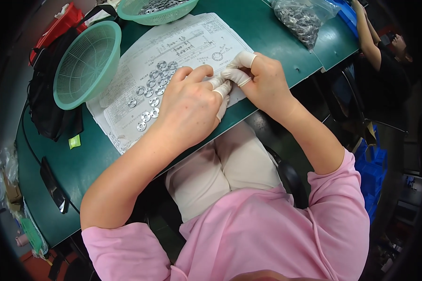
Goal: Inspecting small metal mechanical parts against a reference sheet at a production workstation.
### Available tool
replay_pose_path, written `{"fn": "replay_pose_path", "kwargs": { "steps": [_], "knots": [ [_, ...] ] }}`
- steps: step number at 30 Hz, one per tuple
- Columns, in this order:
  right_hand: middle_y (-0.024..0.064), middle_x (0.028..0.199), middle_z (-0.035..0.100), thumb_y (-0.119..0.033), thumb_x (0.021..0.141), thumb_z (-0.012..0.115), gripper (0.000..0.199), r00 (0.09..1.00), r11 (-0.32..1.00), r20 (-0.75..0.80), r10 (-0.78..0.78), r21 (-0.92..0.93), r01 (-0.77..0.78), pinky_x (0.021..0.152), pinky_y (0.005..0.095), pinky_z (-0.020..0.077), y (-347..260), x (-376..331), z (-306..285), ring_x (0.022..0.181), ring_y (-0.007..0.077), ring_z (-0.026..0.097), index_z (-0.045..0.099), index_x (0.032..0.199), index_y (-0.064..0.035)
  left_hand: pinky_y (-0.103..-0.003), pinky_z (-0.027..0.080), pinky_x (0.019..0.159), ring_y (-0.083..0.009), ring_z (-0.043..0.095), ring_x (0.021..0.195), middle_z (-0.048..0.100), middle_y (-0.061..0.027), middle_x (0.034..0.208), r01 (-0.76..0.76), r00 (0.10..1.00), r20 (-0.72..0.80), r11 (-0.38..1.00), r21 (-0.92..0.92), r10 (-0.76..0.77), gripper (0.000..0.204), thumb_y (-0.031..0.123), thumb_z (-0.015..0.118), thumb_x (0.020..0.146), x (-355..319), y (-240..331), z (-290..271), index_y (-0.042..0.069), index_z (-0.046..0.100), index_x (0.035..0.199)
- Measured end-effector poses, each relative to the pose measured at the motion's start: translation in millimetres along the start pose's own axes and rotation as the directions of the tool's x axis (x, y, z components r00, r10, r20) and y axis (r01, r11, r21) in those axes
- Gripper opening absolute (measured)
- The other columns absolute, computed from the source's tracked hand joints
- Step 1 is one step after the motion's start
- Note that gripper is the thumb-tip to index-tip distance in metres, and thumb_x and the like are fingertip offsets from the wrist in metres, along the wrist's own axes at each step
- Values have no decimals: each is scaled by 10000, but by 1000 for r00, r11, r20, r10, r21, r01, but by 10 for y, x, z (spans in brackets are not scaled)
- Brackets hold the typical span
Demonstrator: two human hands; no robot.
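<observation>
My left hand [191,104] and my right hand [262,77] meet over the right part of the printed sheets [206,37], near the table's front edge. White finger cots cover several fingertips on both. The fingers of each are pinched together, tip against tip; whatever lies between them is hidden. Left of my left hand, several small round metal discs with holes [151,83] lie loose in rows on the paper. My left forearm passes just in front of the nearest discs.
On the green table [248,23] an empty-looking green mesh basket [86,65] tilts at the left. Another basket [157,18] holds metal parts at the back. A plastic bag of parts [300,21] lies back right. A phone [54,185] rests left. Another person [384,65] sits at the right.
</observation>
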State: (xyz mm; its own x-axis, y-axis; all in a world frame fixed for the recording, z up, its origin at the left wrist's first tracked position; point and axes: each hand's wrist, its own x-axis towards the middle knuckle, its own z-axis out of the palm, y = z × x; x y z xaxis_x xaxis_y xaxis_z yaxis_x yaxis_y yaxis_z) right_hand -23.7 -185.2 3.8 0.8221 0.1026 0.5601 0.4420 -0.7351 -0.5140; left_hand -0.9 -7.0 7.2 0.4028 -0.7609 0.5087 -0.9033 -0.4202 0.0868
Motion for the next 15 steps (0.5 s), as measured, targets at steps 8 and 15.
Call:
{"fn": "replay_pose_path", "kwargs": {
  "steps": [8,15],
  "knots": [
    [130,704,602,-96,784,702,121,1000,998,-11,-6,63,6,538,302,460,59,-87,10,581,213,577,633,817,-2,-370,418,825,-245,591,957,659,-106,710,28,999,-17,999,-19,-28,155,106,619,728,-12,78,8,27,703,832],
    [146,699,597,-107,784,699,135,1000,1000,-4,23,16,-22,547,321,458,24,-55,34,583,239,568,634,827,4,-357,418,816,-242,594,947,668,-102,728,11,999,-32,1000,9,-11,164,122,619,744,-16,42,19,35,706,853]
  ]
}}
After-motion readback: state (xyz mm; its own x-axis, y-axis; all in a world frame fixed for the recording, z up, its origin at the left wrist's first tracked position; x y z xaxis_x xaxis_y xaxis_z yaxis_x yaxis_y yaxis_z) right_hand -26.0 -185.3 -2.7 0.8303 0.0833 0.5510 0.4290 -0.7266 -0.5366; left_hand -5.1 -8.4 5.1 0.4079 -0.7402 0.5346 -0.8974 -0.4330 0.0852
